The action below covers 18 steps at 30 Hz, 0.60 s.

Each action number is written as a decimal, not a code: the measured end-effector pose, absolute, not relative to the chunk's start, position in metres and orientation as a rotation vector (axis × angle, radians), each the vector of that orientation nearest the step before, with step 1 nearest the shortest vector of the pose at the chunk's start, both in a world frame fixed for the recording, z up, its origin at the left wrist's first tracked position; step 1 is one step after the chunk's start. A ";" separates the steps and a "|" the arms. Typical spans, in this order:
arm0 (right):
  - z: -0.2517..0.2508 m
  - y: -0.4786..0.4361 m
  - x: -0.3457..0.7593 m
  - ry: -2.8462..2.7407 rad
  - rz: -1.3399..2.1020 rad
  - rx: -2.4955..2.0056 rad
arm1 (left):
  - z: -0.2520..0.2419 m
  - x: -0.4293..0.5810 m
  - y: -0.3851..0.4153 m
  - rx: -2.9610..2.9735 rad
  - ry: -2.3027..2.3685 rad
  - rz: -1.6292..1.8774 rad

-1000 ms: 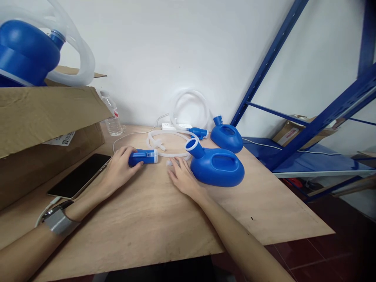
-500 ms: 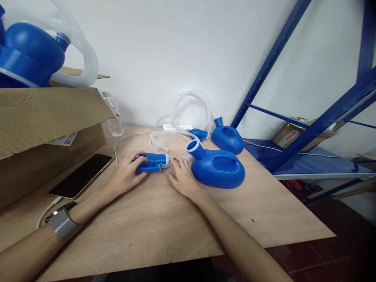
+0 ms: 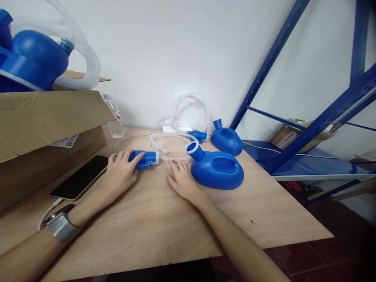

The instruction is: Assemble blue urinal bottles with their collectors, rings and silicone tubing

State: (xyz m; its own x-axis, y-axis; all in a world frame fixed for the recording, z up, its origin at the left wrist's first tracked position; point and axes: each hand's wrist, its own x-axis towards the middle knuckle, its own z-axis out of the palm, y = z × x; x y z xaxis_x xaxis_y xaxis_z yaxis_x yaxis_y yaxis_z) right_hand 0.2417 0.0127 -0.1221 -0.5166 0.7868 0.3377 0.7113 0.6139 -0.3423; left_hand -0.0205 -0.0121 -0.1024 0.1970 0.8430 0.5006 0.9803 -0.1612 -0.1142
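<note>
My left hand (image 3: 120, 172) is closed round a small blue plastic connector (image 3: 146, 159) with a white rim, lying on the wooden table (image 3: 164, 223). My right hand (image 3: 181, 181) rests just right of it, fingers bent down onto the end of a clear corrugated hose (image 3: 168, 138) that loops behind. A gap separates the connector's white rim from the hose end. Touching the right hand's far side is a blue plastic urinal bottle (image 3: 217, 168) with a white-rimmed neck.
A second blue bottle (image 3: 226, 140) with its own hose coil stands behind. A phone (image 3: 80, 177) lies left, beside cardboard boxes (image 3: 44, 121) topped with more blue parts. A water bottle (image 3: 115, 117) and power strip (image 3: 176, 128) sit by the wall. Blue shelving (image 3: 308, 129) stands right.
Half a second ago my left hand had pushed the connector right, up to the hose end at my right fingers. It has now drawn back left, leaving a gap. My right hand barely moved.
</note>
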 end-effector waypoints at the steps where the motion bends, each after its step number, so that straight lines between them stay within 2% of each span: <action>1: -0.122 0.012 0.242 -2.386 0.216 -1.196 | -0.101 -0.022 -0.012 -2.058 -1.709 -0.433; 12: -0.123 0.012 0.242 -2.394 0.265 -1.209 | -0.088 -0.059 0.005 -2.490 -1.621 -0.247; 18: -0.125 0.013 0.242 -2.412 0.301 -1.209 | -0.053 -0.024 0.067 -2.725 -1.748 -0.268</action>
